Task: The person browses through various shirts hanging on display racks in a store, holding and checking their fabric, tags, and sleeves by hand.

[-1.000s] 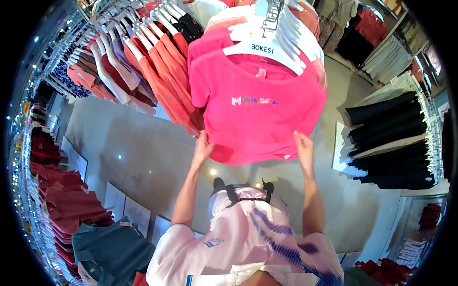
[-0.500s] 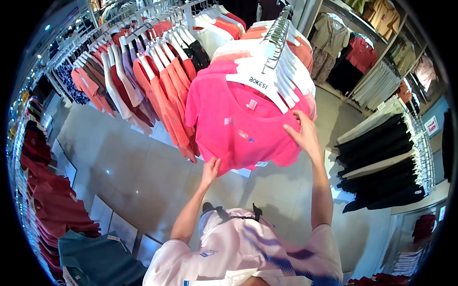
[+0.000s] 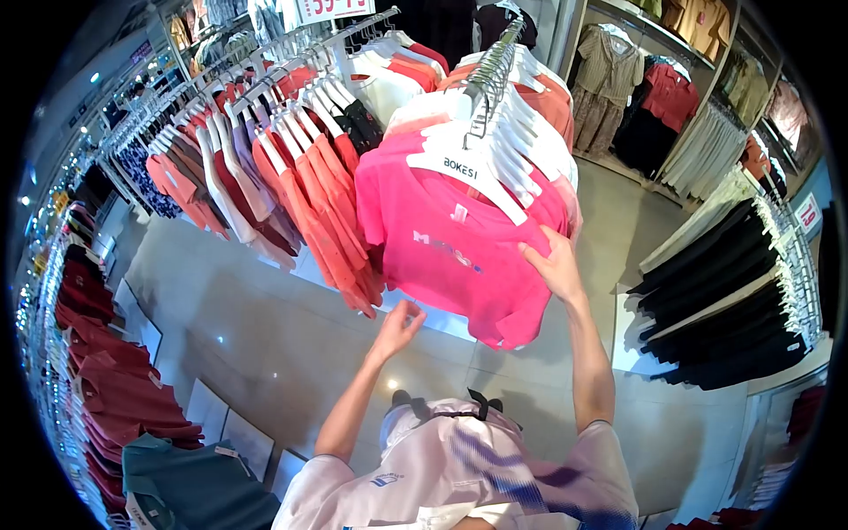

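A bright pink T-shirt (image 3: 442, 274) with small lettering on its chest hangs at the front of a rail. Its white hanger (image 3: 495, 196) reads "BOKESI". My right hand (image 3: 556, 267) grips the shirt near the right shoulder, thumb on the front and the other fingers partly hidden by cloth. Below the hem, on the left, my left hand (image 3: 400, 329) is apart from the shirt, its fingers loosely bent and holding nothing. Several white hangers (image 3: 530, 146) with more garments are packed behind the pink shirt.
Coral tops (image 3: 309, 203) hang close on the left. Black garments (image 3: 724, 309) hang from a rack on the right. Dark red clothes (image 3: 132, 389) and a teal garment (image 3: 194, 486) are at lower left. Tiled floor (image 3: 291, 353) lies between the racks.
My left hand has let go of the shirt's lower left edge and sits slightly lower. The hem now hangs lower, and the chest lettering shows more fully. My right hand stays on the shirt.
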Motion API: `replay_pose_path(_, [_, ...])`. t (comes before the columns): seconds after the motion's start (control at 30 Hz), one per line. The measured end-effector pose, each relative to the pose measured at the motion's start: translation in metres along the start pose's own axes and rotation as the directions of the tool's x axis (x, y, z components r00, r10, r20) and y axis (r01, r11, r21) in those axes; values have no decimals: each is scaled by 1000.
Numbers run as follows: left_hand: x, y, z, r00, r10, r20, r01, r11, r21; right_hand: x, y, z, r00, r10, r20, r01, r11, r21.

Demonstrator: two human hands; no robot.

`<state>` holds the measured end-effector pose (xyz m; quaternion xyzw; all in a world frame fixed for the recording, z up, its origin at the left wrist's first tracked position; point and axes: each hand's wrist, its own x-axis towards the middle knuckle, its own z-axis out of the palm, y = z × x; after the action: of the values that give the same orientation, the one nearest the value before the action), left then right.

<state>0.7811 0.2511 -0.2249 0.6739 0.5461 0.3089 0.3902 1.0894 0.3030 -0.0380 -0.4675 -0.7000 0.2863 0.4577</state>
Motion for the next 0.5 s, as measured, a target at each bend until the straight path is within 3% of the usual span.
replay_pose_path(0.03, [-3,27,-3,999,36,19,-33,987,-154,-5,-4,-3,1000,-9,-14,10,1000,30])
replay_pose_path(0.07, [-11,61,-7,999,32,29,-28,989,-146,-14,-10,-5,1000,-1,-22,2,999,38])
replay_pose_path(0.13, [-26,133,-12,969,225,-107,-247,820,-517,-40,-22,-3,999,15,-48,-6,987,164])
replay_pose_path(0.2, [-34,181,-11,949,268,-164,-313,768,-559,-71,-33,13,995,1,-95,8,996,86])
replay_pose_path(0.23, [-36,193,-7,927,298,-228,-375,708,-599,-87,-37,25,994,88,-64,-85,996,40])
replay_pose_path(0.3, [-36,199,6,946,207,-249,-320,712,-625,-117,-38,50,999,42,-33,-45,993,-108])
replay_pose_path(0.33, [-37,201,11,956,140,-258,-276,725,-630,-132,-30,70,993,-72,-96,52,980,-191])
replay_pose_path(0.37, [-37,205,17,952,-26,-306,-209,675,-708,-142,-38,76,999,-47,-16,42,970,-239])
replay_pose_path(0.47, [-47,209,13,920,-243,-307,-75,661,-746,-158,-49,101,989,-52,139,81,973,-216])
replay_pose_path(0.5, [-51,203,9,916,-241,-320,-80,674,-735,-164,-50,100,985,-56,162,86,979,-187])
